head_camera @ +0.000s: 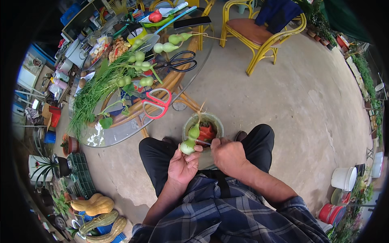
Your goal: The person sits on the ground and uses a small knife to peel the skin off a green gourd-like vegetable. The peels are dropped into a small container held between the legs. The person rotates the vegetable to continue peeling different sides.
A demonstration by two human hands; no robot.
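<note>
My left hand holds the round lower end of a small green bottle gourd, whose dry stem points away from me. In my right hand is a knife, its thin blade lying across the narrow part of the gourd; the handle is hidden in the fist. Part of the gourd's lower bulb looks paler than the top. Below both hands, between the legs, stands a round bucket with red and dark matter inside. Red-handled scissors lie near the edge of the glass table.
On the glass table are more gourds, black-handled scissors, green stalks, yellow tape and a pomegranate. A rattan chair stands ahead. Large squashes lie at lower left, white and red buckets at right.
</note>
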